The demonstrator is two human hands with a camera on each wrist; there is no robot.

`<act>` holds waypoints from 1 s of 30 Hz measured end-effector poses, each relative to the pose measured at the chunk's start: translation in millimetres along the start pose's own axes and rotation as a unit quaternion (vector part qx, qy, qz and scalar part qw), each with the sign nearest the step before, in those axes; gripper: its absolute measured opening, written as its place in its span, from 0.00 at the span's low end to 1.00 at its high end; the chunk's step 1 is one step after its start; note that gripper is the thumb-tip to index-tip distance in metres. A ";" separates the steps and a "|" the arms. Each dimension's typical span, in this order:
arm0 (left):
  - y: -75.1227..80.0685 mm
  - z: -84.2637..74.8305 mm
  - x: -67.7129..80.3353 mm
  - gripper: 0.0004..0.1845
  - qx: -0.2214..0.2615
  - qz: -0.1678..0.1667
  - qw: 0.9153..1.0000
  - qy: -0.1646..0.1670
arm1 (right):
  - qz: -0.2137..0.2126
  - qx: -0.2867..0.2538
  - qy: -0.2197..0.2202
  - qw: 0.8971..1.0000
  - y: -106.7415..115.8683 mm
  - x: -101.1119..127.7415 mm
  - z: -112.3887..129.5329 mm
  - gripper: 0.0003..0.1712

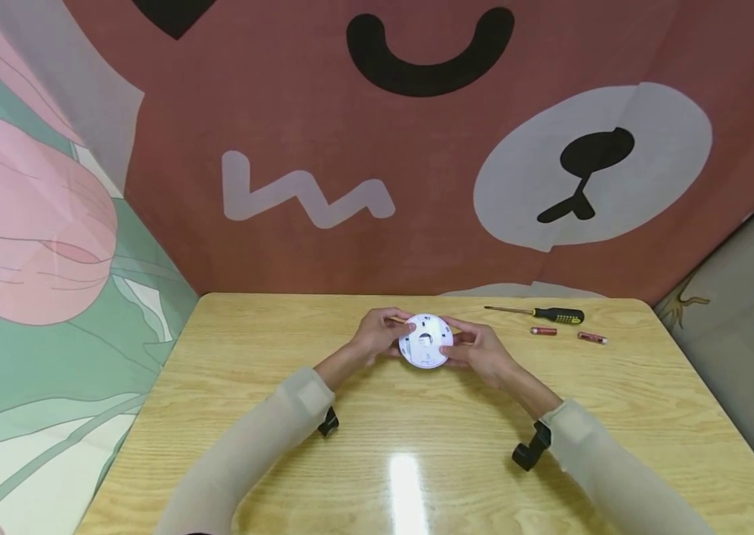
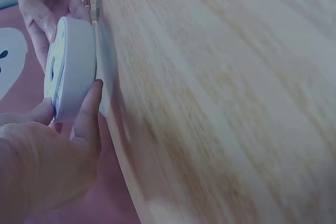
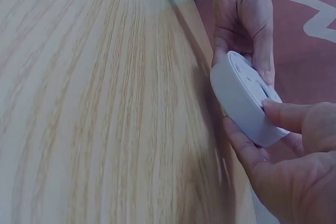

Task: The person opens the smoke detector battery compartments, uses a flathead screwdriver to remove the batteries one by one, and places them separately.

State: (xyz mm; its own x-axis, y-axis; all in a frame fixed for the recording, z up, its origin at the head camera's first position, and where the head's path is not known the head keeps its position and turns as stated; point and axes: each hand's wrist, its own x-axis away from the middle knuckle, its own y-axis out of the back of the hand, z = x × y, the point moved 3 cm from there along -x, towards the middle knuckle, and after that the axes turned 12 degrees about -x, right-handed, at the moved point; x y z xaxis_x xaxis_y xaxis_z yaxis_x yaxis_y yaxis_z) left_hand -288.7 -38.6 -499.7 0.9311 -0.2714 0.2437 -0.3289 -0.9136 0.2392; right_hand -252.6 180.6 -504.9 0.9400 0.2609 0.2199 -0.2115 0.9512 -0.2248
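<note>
Both hands hold a round white device (image 1: 425, 351), a thick disc like a smoke alarm, above the table. Its flat face, with small slots and a central hole, is turned up toward the head view. My left hand (image 1: 377, 332) grips its left edge, thumb on the face. On the opposite edge, my right hand (image 1: 486, 351) pinches it with the thumb across the face and fingers behind. The left wrist view shows the smooth side wall of the device (image 2: 80, 72) between the two hands. Fingers reach under the device (image 3: 239, 95) in the right wrist view.
A screwdriver (image 1: 559, 315) with a black and yellow handle lies at the table's back right. In front of it are two red batteries, one battery (image 1: 544, 331) left of the other battery (image 1: 592, 337). A printed cloth (image 1: 310, 260) hangs behind the wooden table (image 1: 249, 334).
</note>
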 end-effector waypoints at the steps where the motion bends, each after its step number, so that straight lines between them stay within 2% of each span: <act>1: -0.1 -0.6 0.5 0.11 0.004 -0.001 1.000 -0.006 | 0.000 0.008 0.006 1.000 0.5 0.1 0.4 0.41; 10: -2.8 -2.9 5.7 0.10 -0.005 -0.033 0.998 -0.060 | 0.012 0.047 0.059 0.997 4.0 0.2 -1.6 0.39; 14: -4.0 -6.3 6.8 0.10 -0.036 -0.046 0.992 -0.108 | 0.004 0.040 0.057 0.998 4.3 0.6 0.7 0.36; 17: -4.0 -9.3 8.6 0.10 -0.093 -0.065 0.981 -0.157 | 0.002 0.012 0.043 0.999 4.6 -0.4 1.5 0.32; 21: -4.4 -15.0 13.2 0.09 -0.163 -0.094 0.959 -0.211 | 0.003 -0.023 0.031 0.999 4.3 -1.1 4.5 0.29; 25: -6.8 -20.7 17.8 0.10 -0.194 -0.108 0.943 -0.249 | -0.011 -0.030 0.023 0.999 4.4 -1.5 8.5 0.31; 30: -11.5 -23.5 21.3 0.12 -0.217 -0.113 0.930 -0.274 | -0.023 -0.033 0.009 0.999 4.0 -1.5 12.7 0.35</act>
State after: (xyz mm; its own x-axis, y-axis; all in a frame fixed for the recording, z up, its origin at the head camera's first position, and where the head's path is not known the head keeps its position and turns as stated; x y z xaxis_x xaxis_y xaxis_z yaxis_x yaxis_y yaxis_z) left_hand -268.8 -26.7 -475.2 0.8860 -0.3091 -0.3456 -0.0367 -0.7897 0.6124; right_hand -258.2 186.2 -494.0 0.9530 0.2134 0.2149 -0.1500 0.9490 -0.2774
